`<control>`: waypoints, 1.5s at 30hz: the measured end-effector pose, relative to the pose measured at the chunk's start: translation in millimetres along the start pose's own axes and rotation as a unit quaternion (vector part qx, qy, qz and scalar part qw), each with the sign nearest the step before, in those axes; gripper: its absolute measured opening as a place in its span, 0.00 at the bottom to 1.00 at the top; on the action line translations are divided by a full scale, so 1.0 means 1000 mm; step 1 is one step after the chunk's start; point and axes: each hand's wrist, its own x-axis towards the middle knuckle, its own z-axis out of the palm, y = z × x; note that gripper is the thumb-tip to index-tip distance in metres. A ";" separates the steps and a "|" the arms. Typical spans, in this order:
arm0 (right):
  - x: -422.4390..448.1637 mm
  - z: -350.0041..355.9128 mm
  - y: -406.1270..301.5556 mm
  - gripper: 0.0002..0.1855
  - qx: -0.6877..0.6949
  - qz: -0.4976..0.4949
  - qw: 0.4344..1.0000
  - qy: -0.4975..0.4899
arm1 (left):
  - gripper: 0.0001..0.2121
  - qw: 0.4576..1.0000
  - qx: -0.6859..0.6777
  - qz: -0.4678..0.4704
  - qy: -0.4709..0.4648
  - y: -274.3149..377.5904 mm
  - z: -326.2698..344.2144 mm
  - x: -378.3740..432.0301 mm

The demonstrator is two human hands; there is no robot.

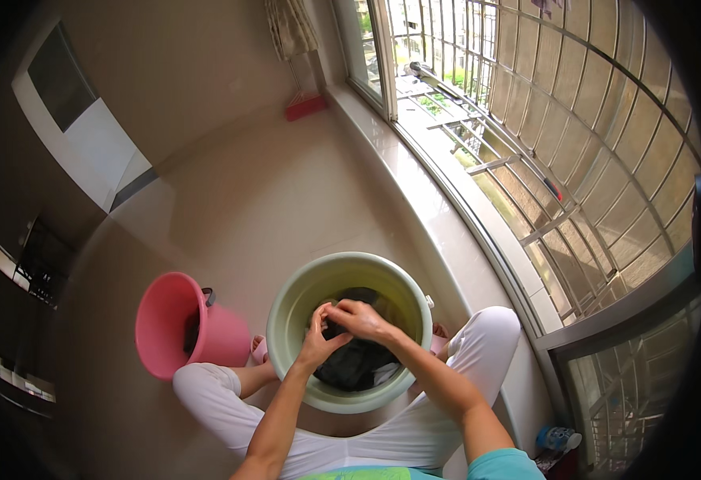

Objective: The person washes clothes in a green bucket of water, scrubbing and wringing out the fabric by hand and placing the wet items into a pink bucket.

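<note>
A pale green plastic tub (293, 282) stands on the floor between my knees. Dark wet cloth (356, 366) lies in it, with a small whitish piece of fabric (386, 373) near the front right. Over the tub my left hand (321, 341) curves with its thumb apart from the fingers. My right hand (359, 318) reaches in from the right, its bent fingertips meeting those of the left. Dark cloth shows in the gap between the hands; whether either one grips it is hidden by the fingers.
A pink bucket (227, 327) with something dark inside sits tilted in view to the left. To the right run a tiled ledge (410, 192) and a barred window. A red broom (305, 107) leans at the far wall. A bottle (557, 438) is at lower right.
</note>
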 end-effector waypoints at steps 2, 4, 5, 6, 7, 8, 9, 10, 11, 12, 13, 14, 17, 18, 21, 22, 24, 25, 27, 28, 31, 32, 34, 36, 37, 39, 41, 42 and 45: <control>-0.007 0.007 -0.008 0.19 -0.035 -0.078 0.996 -0.018 | 0.31 0.998 0.047 0.033 0.021 -0.005 0.001 0.001; -0.009 0.006 -0.004 0.16 -0.052 -0.153 0.987 0.018 | 0.25 0.999 -0.029 0.006 0.033 -0.011 0.000 0.001; -0.002 -0.001 0.008 0.20 -0.069 -0.165 0.984 0.013 | 0.23 0.996 -0.075 -0.017 0.035 -0.012 -0.002 0.000; -0.001 -0.007 0.010 0.23 -0.083 -0.147 0.986 -0.004 | 0.20 0.991 -0.118 -0.042 0.039 -0.011 -0.006 -0.002; -0.002 -0.014 0.013 0.28 -0.095 -0.129 0.987 -0.018 | 0.19 0.979 -0.180 -0.069 0.060 -0.006 -0.009 -0.003; 0.001 -0.018 0.027 0.37 -0.110 -0.092 0.987 -0.067 | 0.18 0.962 -0.242 -0.096 0.080 0.001 -0.012 -0.006; 0.003 -0.017 0.042 0.39 -0.075 -0.081 0.987 -0.114 | 0.17 0.940 -0.302 -0.123 0.097 0.010 -0.012 -0.010; 0.001 -0.012 0.048 0.38 -0.050 -0.086 0.981 -0.166 | 0.15 0.915 -0.363 -0.126 0.123 0.025 -0.012 -0.012; -0.002 -0.006 0.052 0.37 -0.024 -0.090 0.972 -0.217 | 0.14 0.894 -0.412 -0.137 0.112 0.025 -0.015 -0.009; -0.008 0.004 0.056 0.34 -0.114 -0.060 0.975 -0.184 | 0.14 0.869 -0.461 -0.147 0.102 0.022 -0.020 -0.007; -0.013 0.014 0.061 0.32 -0.200 -0.027 0.968 -0.148 | 0.13 0.842 -0.508 -0.160 0.090 0.029 -0.022 -0.005; -0.015 0.018 0.063 0.23 -0.153 -0.014 0.983 -0.096 | 0.11 0.829 -0.528 -0.170 0.071 0.039 -0.024 -0.007; -0.007 0.002 0.044 0.15 0.010 0.023 0.995 -0.097 | 0.10 0.795 -0.584 -0.148 0.066 0.064 -0.037 -0.016; -0.007 0.000 0.036 0.10 0.082 0.018 0.995 -0.053 | 0.10 0.792 -0.586 -0.143 0.091 0.053 -0.045 -0.016; -0.003 -0.001 0.038 0.18 0.250 0.005 0.966 0.064 | 0.11 0.794 -0.571 -0.170 0.116 0.026 -0.046 -0.012; -0.004 0.003 0.030 0.21 0.243 -0.010 0.968 0.065 | 0.12 0.794 -0.570 -0.180 0.113 0.019 -0.042 -0.014; -0.007 0.003 0.016 0.27 0.159 -0.014 0.987 0.033 | 0.13 0.780 -0.579 -0.211 0.110 -0.013 -0.031 -0.003; -0.013 0.010 0.015 0.27 0.074 -0.033 0.996 0.031 | 0.13 0.766 -0.591 -0.233 0.103 -0.020 -0.023 0.002; -0.022 0.032 0.004 0.27 -0.098 -0.081 0.992 0.021 | 0.17 0.781 -0.555 -0.244 0.151 -0.049 -0.012 0.014; -0.030 0.037 -0.009 0.26 -0.132 -0.057 0.990 0.002 | 0.19 0.783 -0.580 -0.214 0.070 -0.045 -0.008 0.011; -0.037 0.054 -0.010 0.25 -0.334 -0.146 0.930 0.044 | 0.24 0.791 -0.582 -0.185 -0.017 -0.055 0.001 0.012; -0.035 0.055 -0.006 0.22 -0.336 -0.194 0.916 0.099 | 0.25 0.799 -0.572 -0.183 -0.019 -0.065 0.002 0.016; -0.021 0.048 0.016 0.18 -0.325 -0.194 0.911 0.164 | 0.18 0.784 -0.562 -0.246 0.093 -0.047 0.018 0.024; -0.013 0.040 0.020 0.14 -0.298 -0.156 0.921 0.197 | 0.11 0.796 -0.532 -0.239 0.161 -0.026 0.026 0.016; -0.011 0.038 0.017 0.14 -0.289 -0.124 0.929 0.194 | 0.10 0.794 -0.537 -0.243 0.148 -0.033 0.025 0.017; -0.010 0.039 0.017 0.14 -0.292 -0.102 0.933 0.184 | 0.10 0.790 -0.546 -0.252 0.122 -0.046 0.020 0.021; -0.016 0.043 0.010 0.14 -0.267 -0.128 0.940 0.171 | 0.10 0.799 -0.545 -0.230 0.112 -0.058 0.014 0.023; -0.021 0.047 0.005 0.14 -0.254 -0.139 0.943 0.167 | 0.11 0.806 -0.544 -0.220 0.083 -0.057 0.008 0.025; -0.030 0.062 0.005 0.14 -0.367 -0.189 0.902 0.126 | 0.10 0.797 -0.578 -0.176 -0.018 -0.059 0.004 0.020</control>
